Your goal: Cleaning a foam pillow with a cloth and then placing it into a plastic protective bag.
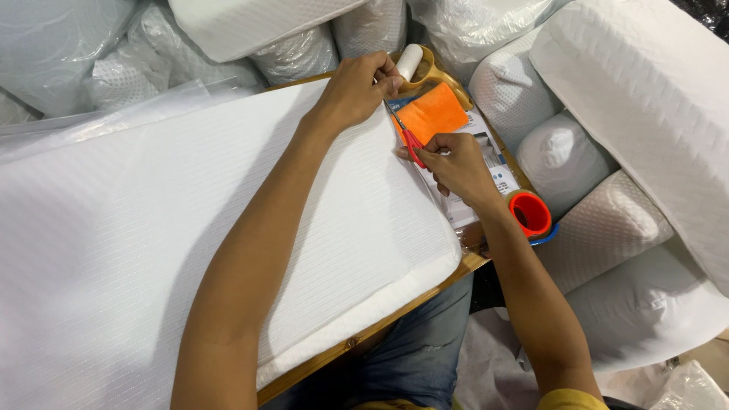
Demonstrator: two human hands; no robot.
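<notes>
White quilted foam pillow (190,220) lying flat across most of the worktop (364,334), filling the left and middle of the scene, its right edge running from far to near beside the tools. Looks light but bulky, soft and springy under a textured knit cover; likely to sag if lifted by one corner, so best taken with flat palms along two opposite edges, or pinched at the seam for fine work. Cover fabric probably not slippery, though easy to snag.

Left hand (355,89) resting on the far right corner of the pillow, fingers curled together and pressing or pinching the cover edge there; exact grip hidden beneath the knuckles. Right hand (459,163) just near of it, fingers closed around the red-handled scissors (406,137), blades pointing far toward the left hand at the pillow's edge.

Just right of the hands: an orange cloth (431,112) over a printed paper sheet (486,163), a tan-handled roller with a white roll (421,67) at the far end, a red tape roll (529,212) nearer. All around, stacked white pillows (645,91), some in clear plastic bags (68,45).
</notes>
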